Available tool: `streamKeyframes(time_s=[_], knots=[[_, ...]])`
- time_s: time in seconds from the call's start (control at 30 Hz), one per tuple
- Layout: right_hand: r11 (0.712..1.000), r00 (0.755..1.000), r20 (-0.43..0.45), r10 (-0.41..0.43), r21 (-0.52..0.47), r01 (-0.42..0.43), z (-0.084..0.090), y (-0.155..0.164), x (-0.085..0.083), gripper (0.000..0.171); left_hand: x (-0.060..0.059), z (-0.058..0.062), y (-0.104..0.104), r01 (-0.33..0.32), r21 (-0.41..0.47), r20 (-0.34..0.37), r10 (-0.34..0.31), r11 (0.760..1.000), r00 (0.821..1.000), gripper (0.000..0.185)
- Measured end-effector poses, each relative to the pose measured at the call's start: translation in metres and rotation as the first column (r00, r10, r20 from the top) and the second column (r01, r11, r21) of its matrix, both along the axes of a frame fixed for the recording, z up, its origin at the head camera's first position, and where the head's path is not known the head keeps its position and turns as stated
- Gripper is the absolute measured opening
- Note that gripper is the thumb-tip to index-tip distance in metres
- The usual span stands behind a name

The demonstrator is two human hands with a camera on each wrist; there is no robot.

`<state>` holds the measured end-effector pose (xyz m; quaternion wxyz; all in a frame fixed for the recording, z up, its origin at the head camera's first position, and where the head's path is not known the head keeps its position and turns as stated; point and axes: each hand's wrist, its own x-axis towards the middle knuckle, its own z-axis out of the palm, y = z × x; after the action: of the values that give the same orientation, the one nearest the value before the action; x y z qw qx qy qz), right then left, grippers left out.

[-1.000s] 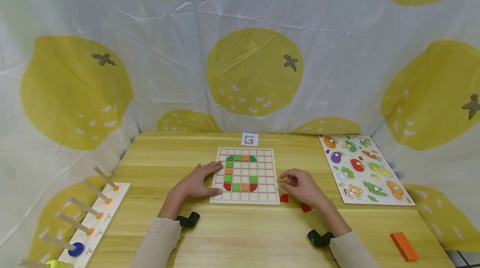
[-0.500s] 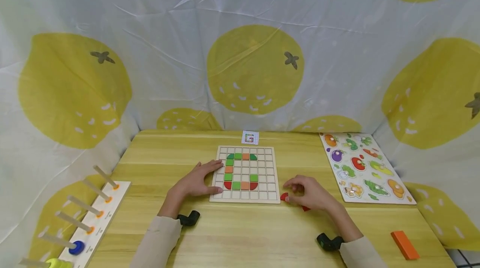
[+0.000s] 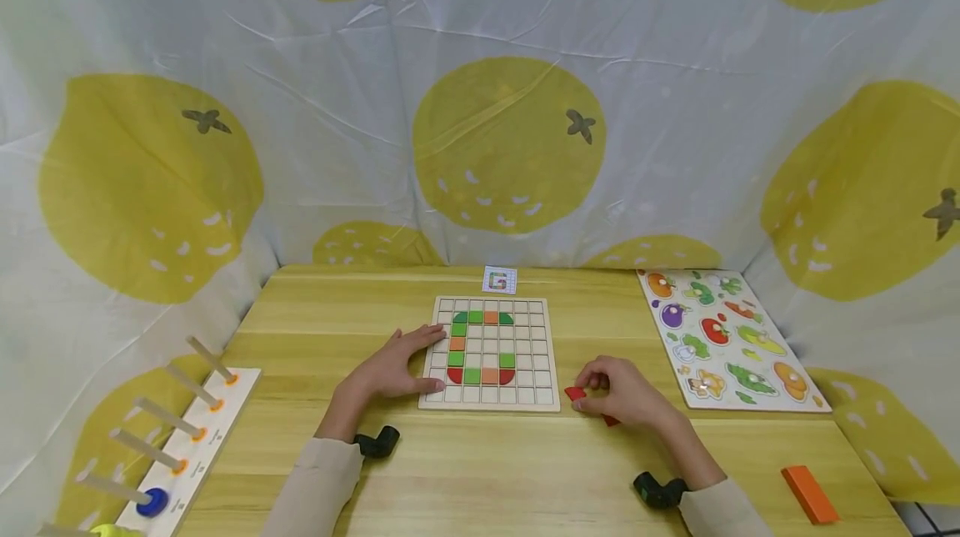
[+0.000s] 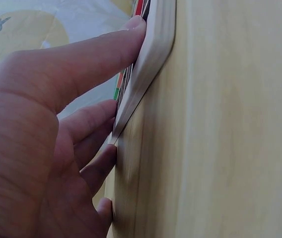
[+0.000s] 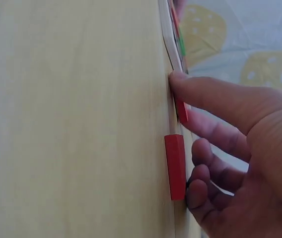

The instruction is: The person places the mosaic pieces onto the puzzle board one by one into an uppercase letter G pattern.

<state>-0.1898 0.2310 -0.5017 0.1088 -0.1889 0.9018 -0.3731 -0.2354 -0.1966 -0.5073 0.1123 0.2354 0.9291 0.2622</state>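
Observation:
A wooden grid board (image 3: pixel 537 358) lies in the middle of the table, with green, orange and red tiles set in a C-like outline. My left hand (image 3: pixel 388 365) rests on its left edge, thumb and fingers extended, the thumb (image 4: pixel 131 34) touching the board's top in the left wrist view. To the right of the board, my right hand (image 3: pixel 621 391) pinches a red quarter-round tile (image 3: pixel 574 393) between thumb and index finger, low at the table. Under that hand lies a second red tile (image 5: pixel 176 166), partly hidden in the head view.
Behind the board sits a small pattern card (image 3: pixel 499 279) showing a coloured G. A vegetable puzzle board (image 3: pixel 723 362) lies at right, an orange block (image 3: pixel 810 494) at front right. On the left stands a peg rack (image 3: pixel 210 437) with a blue ring (image 3: pixel 153 502). A lemon-print cloth hangs behind.
My right hand has moved slightly right and toward me, away from the board's edge, and its thumb and index finger have closed on the red tile. My left hand stays put.

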Motion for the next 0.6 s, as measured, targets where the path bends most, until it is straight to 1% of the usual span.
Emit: streamKeyframes(time_s=[0.07,0.1,0.2,0.3,0.47,0.6], knots=[[1.000,1.000,0.005,-0.011,0.008,0.010,-0.0013,0.0004,-0.0004,0.028,0.0002,0.0003,-0.0001,0.002,0.000,0.000,-0.002,1.000,1.000,0.092],[1.000,1.000,0.000,-0.003,0.008,0.003,-0.0020,0.0008,-0.0005,0.029,0.0002,0.0007,-0.0001,0.004,0.002,-0.003,-0.004,1.000,1.000,0.091],[0.999,0.998,-0.021,0.051,0.000,-0.051,-0.0040,0.0017,-0.0020,0.031,-0.0009,0.0026,-0.0003,0.007,0.006,0.001,-0.007,1.000,1.000,0.091],[0.997,0.996,-0.037,0.081,-0.014,-0.081,-0.0056,0.0008,-0.0035,0.030,-0.0023,0.0038,-0.0009,0.010,0.012,-0.001,-0.010,1.000,1.000,0.091],[0.997,0.995,-0.059,0.076,-0.019,-0.077,-0.0060,-0.0023,-0.0043,0.023,-0.0030,0.0012,-0.0021,0.018,0.008,-0.005,-0.018,1.000,1.000,0.091],[0.998,0.997,-0.055,0.055,-0.017,-0.056,-0.0050,-0.0032,-0.0041,0.020,-0.0020,-0.0013,-0.0015,0.015,0.010,0.007,-0.015,1.000,1.000,0.092]])
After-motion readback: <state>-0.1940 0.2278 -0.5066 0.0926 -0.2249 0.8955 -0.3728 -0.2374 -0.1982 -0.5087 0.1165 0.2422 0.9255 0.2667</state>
